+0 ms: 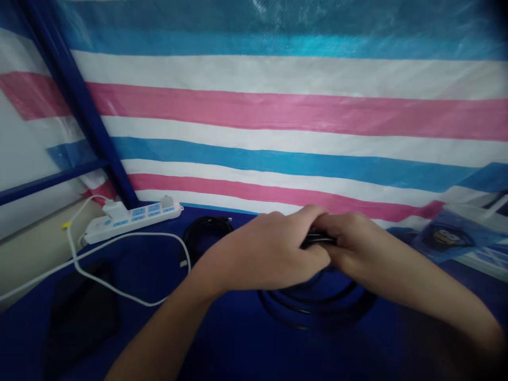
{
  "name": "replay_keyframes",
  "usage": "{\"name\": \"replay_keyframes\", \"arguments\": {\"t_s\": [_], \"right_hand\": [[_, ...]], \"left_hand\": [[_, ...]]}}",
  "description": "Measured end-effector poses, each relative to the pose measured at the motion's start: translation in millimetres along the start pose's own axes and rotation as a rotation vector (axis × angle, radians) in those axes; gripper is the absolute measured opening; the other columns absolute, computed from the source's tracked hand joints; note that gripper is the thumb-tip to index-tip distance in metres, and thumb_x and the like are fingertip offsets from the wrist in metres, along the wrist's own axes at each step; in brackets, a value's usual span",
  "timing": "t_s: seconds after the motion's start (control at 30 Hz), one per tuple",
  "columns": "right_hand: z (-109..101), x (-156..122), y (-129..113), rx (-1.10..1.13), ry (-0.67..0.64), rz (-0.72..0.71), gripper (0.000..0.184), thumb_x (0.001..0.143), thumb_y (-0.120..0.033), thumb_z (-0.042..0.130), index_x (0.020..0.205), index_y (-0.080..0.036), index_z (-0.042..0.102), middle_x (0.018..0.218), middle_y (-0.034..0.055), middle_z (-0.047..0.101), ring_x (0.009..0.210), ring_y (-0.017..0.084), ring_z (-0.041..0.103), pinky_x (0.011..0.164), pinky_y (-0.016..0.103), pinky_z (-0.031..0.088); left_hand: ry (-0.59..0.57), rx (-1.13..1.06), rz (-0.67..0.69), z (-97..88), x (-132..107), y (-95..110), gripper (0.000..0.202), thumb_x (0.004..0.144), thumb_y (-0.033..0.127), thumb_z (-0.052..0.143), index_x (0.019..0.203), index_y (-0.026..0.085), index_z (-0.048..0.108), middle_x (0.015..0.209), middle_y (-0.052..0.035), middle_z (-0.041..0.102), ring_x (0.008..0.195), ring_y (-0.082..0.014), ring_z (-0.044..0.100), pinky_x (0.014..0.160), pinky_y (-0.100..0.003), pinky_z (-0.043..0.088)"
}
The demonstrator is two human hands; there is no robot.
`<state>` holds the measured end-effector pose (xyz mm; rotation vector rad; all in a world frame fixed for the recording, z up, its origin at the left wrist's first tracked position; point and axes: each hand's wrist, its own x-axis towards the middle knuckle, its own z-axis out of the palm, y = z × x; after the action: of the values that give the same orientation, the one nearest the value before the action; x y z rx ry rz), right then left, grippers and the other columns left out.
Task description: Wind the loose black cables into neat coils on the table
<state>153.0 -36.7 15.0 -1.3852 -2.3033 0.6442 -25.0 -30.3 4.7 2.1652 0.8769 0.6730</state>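
At the left, a white power strip (133, 217) is lying on the blue tabletop (238, 349), its white cord (146, 305) looping forward, with a small black cable bundle (206, 230) just beside it. The left hand (273, 248) and right hand (357, 243) are meeting mid-frame, each grip pressing shut around the top of a black cable coil (317, 309) whose loops are hanging toward the tabletop. The person seems to be gathering loops, and any next move is calling for a firm hold. A dark flat thing at lower left is proving hard to identify. The fingers are hiding the cable's ends.
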Motion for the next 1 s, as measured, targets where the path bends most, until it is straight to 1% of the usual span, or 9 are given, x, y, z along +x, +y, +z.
{"name": "replay_keyframes", "arguments": {"t_s": [0.07, 0.2, 0.33, 0.43, 0.53, 0.63, 0.83, 0.93, 1.0], "right_hand": [[3, -2, -1, -0.02, 0.055, 0.038, 0.035, 0.063, -0.008, 0.047, 0.092, -0.015, 0.066, 0.09, 0.0026, 0.065, 0.071, 0.006, 0.058, 0.061, 0.013, 0.045], [1, -6, -1, 0.001, 0.201, 0.07, 0.033, 0.066, -0.011, 0.051, 0.095, -0.018, 0.065, 0.095, 0.0012, 0.064, 0.076, 0.007, 0.06, 0.064, 0.013, 0.046], [-7, -9, -4, 0.084, 0.314, 0.067, 0.027, 0.077, -0.037, 0.056, 0.093, -0.016, 0.063, 0.07, 0.0024, 0.058, 0.055, 0.004, 0.049, 0.044, 0.013, 0.035], [-10, -12, -6, 0.15, 0.363, 0.05, 0.037, 0.079, -0.049, 0.053, 0.096, -0.018, 0.061, 0.054, -0.0004, 0.045, 0.043, 0.003, 0.035, 0.036, 0.014, 0.024], [-8, -12, -8, 0.07, 0.402, -0.027, 0.032, 0.082, -0.044, 0.053, 0.097, -0.018, 0.064, 0.068, 0.0018, 0.056, 0.057, 0.004, 0.049, 0.045, 0.013, 0.034], [-2, -10, -10, -0.004, 0.354, -0.103, 0.024, 0.084, -0.035, 0.051, 0.093, -0.019, 0.066, 0.086, 0.0009, 0.063, 0.077, 0.005, 0.059, 0.063, 0.011, 0.043], [1, -6, -9, -0.007, 0.257, -0.046, 0.022, 0.083, -0.024, 0.048, 0.101, -0.02, 0.061, 0.08, -0.0015, 0.061, 0.062, -0.001, 0.048, 0.052, 0.008, 0.033], [-3, -4, -5, 0.06, 0.298, -0.035, 0.024, 0.083, -0.028, 0.051, 0.102, -0.016, 0.06, 0.078, 0.0013, 0.06, 0.062, 0.0, 0.049, 0.051, 0.009, 0.033], [-4, -4, -3, 0.199, 0.344, -0.021, 0.03, 0.083, -0.038, 0.052, 0.099, -0.013, 0.059, 0.064, 0.0004, 0.053, 0.052, 0.0, 0.044, 0.044, 0.01, 0.03]], "left_hand": [[0.039, -0.009, 0.059, 4.6, 0, 3, 0.034, 0.082, 0.034, 0.047, 0.115, 0.028, 0.055, 0.09, -0.0014, 0.067, 0.075, -0.0124, 0.059, 0.058, -0.019, 0.038], [0.083, -0.302, 0.129, 6.2, 4, 9, 0.039, 0.077, 0.016, 0.05, 0.113, 0.028, 0.056, 0.104, 0.0019, 0.064, 0.089, -0.0083, 0.059, 0.071, -0.015, 0.044], [0.14, -0.52, 0.005, 2.1, 6, 7, 0.042, 0.076, 0.021, 0.055, 0.117, 0.032, 0.052, 0.064, 0.0058, 0.055, 0.044, -0.0009, 0.041, 0.041, -0.013, 0.031], [0.23, -0.602, -0.032, -0.6, 3, 3, 0.035, 0.077, 0.025, 0.056, 0.112, 0.031, 0.053, 0.045, 0.0091, 0.036, 0.034, -0.0005, 0.031, 0.036, -0.013, 0.026], [0.285, -0.516, -0.062, -1.7, -1, 2, 0.026, 0.078, 0.028, 0.057, 0.104, 0.028, 0.056, 0.046, 0.0085, 0.038, 0.036, -0.0008, 0.035, 0.037, -0.012, 0.026], [0.247, -0.374, -0.102, 0.5, -3, 3, 0.017, 0.079, 0.033, 0.057, 0.093, 0.023, 0.056, 0.051, 0.0073, 0.043, 0.041, -0.0003, 0.038, 0.038, -0.012, 0.023], [0.293, -0.208, -0.129, 12.6, 1, 8, 0.006, 0.08, 0.022, 0.05, 0.086, 0.022, 0.052, 0.059, 0.0063, 0.051, 0.049, -0.0001, 0.038, 0.047, -0.013, 0.027], [0.348, -0.368, -0.141, 11.8, 3, 15, 0.009, 0.077, 0.021, 0.055, 0.086, 0.022, 0.055, 0.047, 0.0088, 0.04, 0.04, 0.0009, 0.032, 0.042, -0.013, 0.025], [0.47, -0.51, -0.132, 7.4, 4, 22, 0.014, 0.075, 0.019, 0.059, 0.087, 0.023, 0.054, 0.04, 0.0109, 0.031, 0.033, 0.0005, 0.027, 0.037, -0.014, 0.022]]}}
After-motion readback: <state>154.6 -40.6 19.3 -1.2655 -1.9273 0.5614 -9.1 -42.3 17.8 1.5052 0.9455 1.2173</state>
